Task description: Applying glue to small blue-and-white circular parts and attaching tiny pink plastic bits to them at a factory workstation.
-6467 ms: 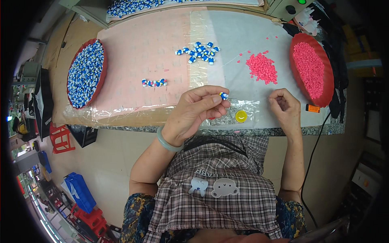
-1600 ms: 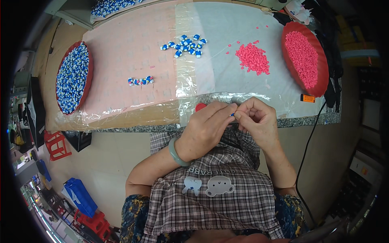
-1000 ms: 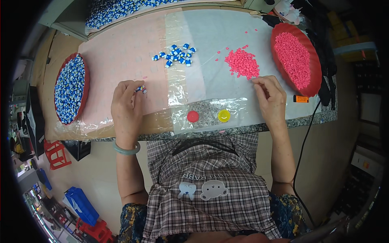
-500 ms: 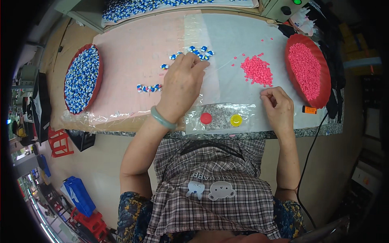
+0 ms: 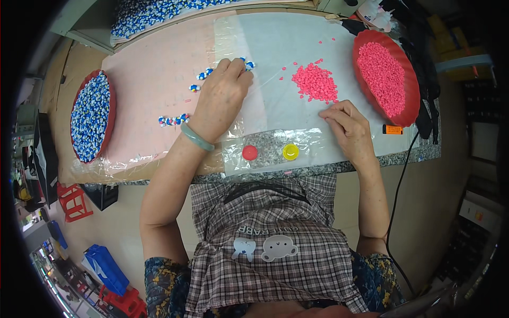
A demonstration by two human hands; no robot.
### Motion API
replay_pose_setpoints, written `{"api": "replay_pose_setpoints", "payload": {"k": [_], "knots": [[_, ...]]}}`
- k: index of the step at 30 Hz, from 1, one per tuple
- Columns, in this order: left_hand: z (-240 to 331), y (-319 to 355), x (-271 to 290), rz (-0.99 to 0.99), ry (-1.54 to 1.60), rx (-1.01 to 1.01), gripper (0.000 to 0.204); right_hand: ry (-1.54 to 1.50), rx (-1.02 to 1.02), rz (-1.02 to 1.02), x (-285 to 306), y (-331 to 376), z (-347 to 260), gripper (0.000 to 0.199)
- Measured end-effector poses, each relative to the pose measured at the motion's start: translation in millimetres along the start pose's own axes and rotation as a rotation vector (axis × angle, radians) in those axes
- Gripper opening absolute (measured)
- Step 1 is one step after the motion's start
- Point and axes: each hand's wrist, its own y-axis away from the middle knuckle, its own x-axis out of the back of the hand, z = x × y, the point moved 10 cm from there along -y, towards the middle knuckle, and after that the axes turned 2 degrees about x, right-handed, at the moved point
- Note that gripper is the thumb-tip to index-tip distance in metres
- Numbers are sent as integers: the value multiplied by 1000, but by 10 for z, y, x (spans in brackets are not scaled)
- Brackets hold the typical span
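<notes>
My left hand [image 5: 220, 98] reaches over the table and lies on a small heap of blue-and-white pieces [image 5: 204, 75], fingers curled over them; what it grips is hidden. My right hand [image 5: 345, 123] rests on the clear plastic sheet [image 5: 275, 37], fingertips down, just below a loose pile of pink pieces [image 5: 314, 82]. Whether it pinches a piece cannot be seen. A short row of blue-and-white pieces [image 5: 173, 120] lies left of my left wrist. A red cap [image 5: 249, 152] and a yellow cap [image 5: 290, 151] sit near the table's front edge.
A red tray of blue-and-white pieces [image 5: 90, 116] stands at the far left, a red tray of pink pieces [image 5: 386, 77] at the far right. More blue-and-white pieces [image 5: 154, 13] fill a bin at the back. A black cable [image 5: 403, 159] hangs off the right edge.
My left hand stays stretched over the small blue-and-white heap, its fingers now on the heap's right end. My right hand has shifted slightly toward the pink pile.
</notes>
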Motion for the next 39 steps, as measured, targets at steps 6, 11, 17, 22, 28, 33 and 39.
{"api": "replay_pose_setpoints", "payload": {"k": [6, 11, 17, 22, 28, 33, 39], "knots": [[11, 41, -3, -38, -32, -22, 18, 110, -5, -76, -7, -39, -72, 13], [39, 73, 261, 98, 71, 36, 19, 130, -30, -125, -38, 1, -63, 13], [243, 297, 383, 40, 542, 217, 22, -480, -246, -39, -93, 170, 161, 9], [455, 557, 219, -129, 830, 491, 21, -787, -343, -73, -226, 243, 73, 12], [719, 652, 166, -162, 981, 475, 19, -909, -386, -142, -263, 356, -104, 15], [945, 626, 75, -121, 941, 350, 20, -830, -273, -220, -252, 369, -466, 17], [1012, 621, 91, -71, 876, 254, 19, -480, -116, -266, -180, 317, -691, 17]]}}
